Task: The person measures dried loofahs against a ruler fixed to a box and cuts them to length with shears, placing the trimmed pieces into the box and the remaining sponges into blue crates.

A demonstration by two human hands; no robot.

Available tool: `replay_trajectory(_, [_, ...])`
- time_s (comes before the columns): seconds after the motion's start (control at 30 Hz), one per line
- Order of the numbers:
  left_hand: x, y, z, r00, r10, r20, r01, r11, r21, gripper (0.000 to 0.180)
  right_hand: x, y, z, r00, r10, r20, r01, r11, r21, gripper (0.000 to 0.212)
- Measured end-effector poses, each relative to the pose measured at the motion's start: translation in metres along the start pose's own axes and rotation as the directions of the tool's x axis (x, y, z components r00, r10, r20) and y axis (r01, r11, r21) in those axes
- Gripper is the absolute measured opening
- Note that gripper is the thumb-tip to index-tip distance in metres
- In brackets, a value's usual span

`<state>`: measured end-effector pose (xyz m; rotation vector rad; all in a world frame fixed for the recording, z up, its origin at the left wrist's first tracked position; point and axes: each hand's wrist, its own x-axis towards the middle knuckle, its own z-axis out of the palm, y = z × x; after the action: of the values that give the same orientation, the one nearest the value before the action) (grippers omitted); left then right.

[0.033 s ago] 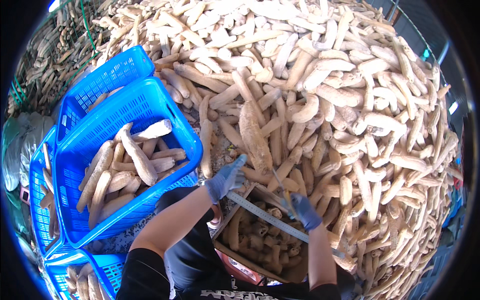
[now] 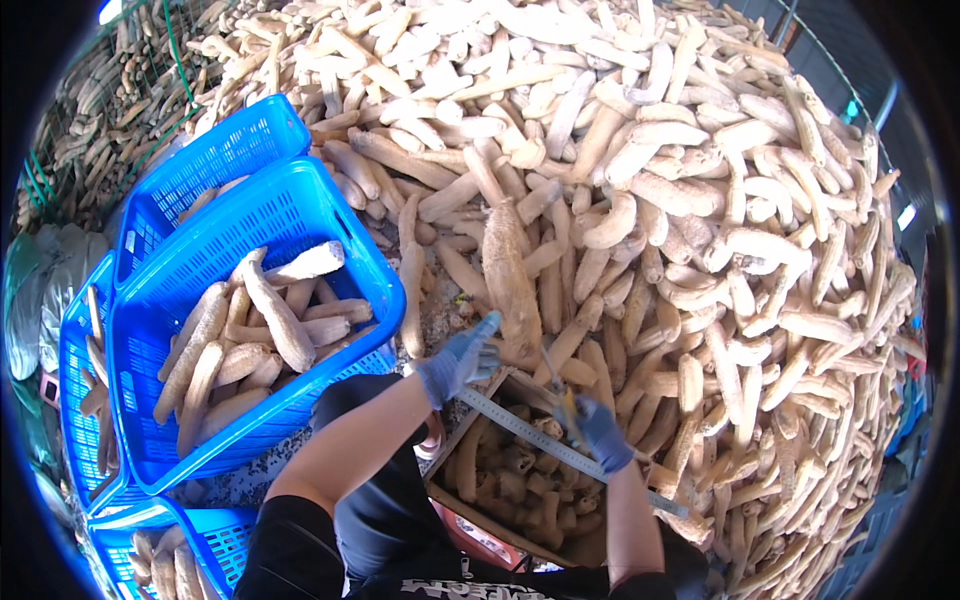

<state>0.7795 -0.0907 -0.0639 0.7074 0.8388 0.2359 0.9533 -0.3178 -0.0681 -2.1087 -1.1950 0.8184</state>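
Nothing has shifted that I can make out between the earlier head view and this one: both gloved hands sit in the same spots and the big heap looks undisturbed.

From the head camera, the left hand (image 2: 458, 362) reaches out with fingers loosely spread, its tips touching or just short of a long tan loofah (image 2: 512, 278) that lies lengthwise on the near slope of the pile (image 2: 700, 200); it has not closed around it. The right hand (image 2: 602, 432) is curled shut around a thin tool (image 2: 558, 385) (a blade or cutter, too small to tell), held just above a metal ruler (image 2: 560, 445) lying across the open cardboard box (image 2: 480, 505) of cut pieces. To the left, stacked blue crates (image 2: 180, 330) hold more whole loofahs.

Risks, as I judge them: the sharp tool is close to the left wrist, so a slip could nick the glove. Pulling that loofah from the slope could also bring neighbours sliding into the box.
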Motion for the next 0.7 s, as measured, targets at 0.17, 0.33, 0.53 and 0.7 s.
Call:
replay_trajectory(0.17, [-0.006,-0.025,0.023,0.978,0.205,0.027,-0.206,0.977,0.054,0.064,-0.049,-0.016,0.047,0.979,-0.019,-0.204,0.029,0.998,0.048,0.038])
replay_trajectory(0.33, [0.036,-0.029,-0.022,0.681,0.727,-0.085,-0.684,0.673,0.281,0.059,-0.038,0.045,0.094,0.99,0.127,0.067,-0.135,0.664,0.735,0.035])
replay_trajectory(0.53, [-0.002,0.034,-0.042,0.849,0.51,-0.139,-0.505,0.86,0.077,0.048,-0.065,0.047,0.085,0.954,0.258,0.153,-0.261,0.461,0.848,0.027])
replay_trajectory(0.7, [-0.06,0.057,-0.1,0.699,0.697,-0.158,-0.682,0.717,0.142,0.044,-0.061,0.052,0.102,0.954,0.259,0.152,-0.259,0.45,0.855,0.027])
